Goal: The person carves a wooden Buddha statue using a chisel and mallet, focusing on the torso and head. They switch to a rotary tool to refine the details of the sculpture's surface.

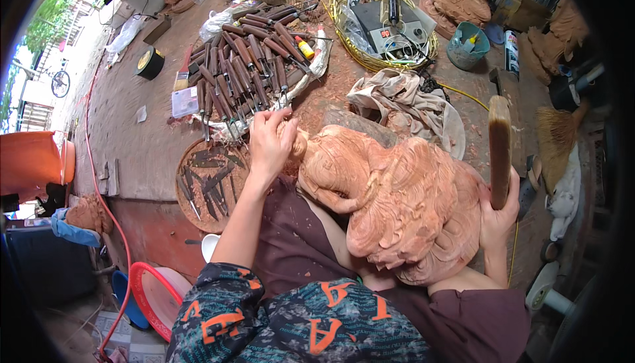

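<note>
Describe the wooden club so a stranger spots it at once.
Start at the large reddish-brown carving near the view's centre. By its right end, the right hand grips the wooden club. It is long, smooth and plain, unlike the intricate carving beside it.

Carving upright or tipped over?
Tipped: the carving lies across the lap, narrow end by the left hand, broad end toward the right.
</note>
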Action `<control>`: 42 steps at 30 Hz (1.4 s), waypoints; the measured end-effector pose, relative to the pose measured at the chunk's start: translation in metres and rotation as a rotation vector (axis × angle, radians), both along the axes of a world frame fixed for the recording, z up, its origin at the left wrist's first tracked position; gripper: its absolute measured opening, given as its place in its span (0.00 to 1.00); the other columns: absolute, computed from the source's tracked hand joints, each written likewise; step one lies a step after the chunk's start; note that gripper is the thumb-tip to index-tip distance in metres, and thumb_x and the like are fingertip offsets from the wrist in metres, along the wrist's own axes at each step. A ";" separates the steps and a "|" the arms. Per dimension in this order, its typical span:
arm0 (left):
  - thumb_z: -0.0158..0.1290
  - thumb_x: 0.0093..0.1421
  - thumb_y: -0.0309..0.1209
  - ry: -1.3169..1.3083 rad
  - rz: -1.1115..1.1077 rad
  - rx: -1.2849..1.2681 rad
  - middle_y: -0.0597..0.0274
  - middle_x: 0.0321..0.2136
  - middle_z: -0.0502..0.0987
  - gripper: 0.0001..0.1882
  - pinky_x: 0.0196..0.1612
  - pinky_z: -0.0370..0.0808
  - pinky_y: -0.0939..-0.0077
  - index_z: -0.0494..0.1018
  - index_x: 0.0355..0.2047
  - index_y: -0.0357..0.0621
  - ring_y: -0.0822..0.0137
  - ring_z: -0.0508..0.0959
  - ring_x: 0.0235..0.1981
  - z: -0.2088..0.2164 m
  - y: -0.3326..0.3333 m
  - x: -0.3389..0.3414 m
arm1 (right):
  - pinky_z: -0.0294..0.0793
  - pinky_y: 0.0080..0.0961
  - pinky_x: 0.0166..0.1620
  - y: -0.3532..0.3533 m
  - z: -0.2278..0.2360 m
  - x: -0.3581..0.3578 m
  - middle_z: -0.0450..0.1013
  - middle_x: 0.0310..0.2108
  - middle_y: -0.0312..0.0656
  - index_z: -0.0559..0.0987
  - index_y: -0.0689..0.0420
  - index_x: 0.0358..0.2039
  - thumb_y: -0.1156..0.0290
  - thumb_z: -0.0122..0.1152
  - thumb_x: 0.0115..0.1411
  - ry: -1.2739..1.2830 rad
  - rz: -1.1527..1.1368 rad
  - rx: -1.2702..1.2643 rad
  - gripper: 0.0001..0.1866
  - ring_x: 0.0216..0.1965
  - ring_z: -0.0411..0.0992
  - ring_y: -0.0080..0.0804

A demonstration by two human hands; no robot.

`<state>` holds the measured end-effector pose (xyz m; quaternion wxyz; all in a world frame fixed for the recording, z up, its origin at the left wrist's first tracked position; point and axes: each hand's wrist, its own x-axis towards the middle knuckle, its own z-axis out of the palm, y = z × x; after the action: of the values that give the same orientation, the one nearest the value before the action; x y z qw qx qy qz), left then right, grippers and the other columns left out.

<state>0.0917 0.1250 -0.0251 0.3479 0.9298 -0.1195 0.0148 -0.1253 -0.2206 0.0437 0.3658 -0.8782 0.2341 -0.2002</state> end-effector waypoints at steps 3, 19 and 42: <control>0.50 0.59 0.43 -0.073 -0.038 0.065 0.45 0.38 0.73 0.17 0.50 0.69 0.61 0.78 0.39 0.44 0.49 0.73 0.42 -0.002 -0.002 0.009 | 0.68 0.28 0.47 -0.003 -0.006 -0.002 0.73 0.41 0.48 0.66 0.59 0.54 0.73 0.63 0.55 -0.076 0.014 -0.013 0.27 0.43 0.72 0.36; 0.41 0.63 0.52 0.553 -0.162 0.582 0.49 0.48 0.74 0.28 0.32 0.80 0.55 0.67 0.55 0.46 0.50 0.77 0.43 0.018 -0.010 0.055 | 0.71 0.44 0.41 -0.009 -0.011 0.007 0.75 0.39 0.51 0.67 0.52 0.53 0.74 0.64 0.49 -0.179 0.112 -0.129 0.28 0.40 0.73 0.55; 0.47 0.65 0.42 0.682 -0.266 -0.280 0.63 0.36 0.74 0.25 0.26 0.73 0.83 0.60 0.61 0.51 0.77 0.74 0.23 0.033 0.046 0.022 | 0.68 0.26 0.42 -0.016 -0.013 -0.008 0.71 0.35 0.41 0.66 0.60 0.52 0.73 0.61 0.58 -0.184 0.105 0.025 0.23 0.37 0.68 0.28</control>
<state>0.1138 0.1712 0.0077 0.4901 0.8013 -0.1133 -0.3240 -0.1329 -0.2369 0.0310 0.4069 -0.8625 0.1556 -0.2576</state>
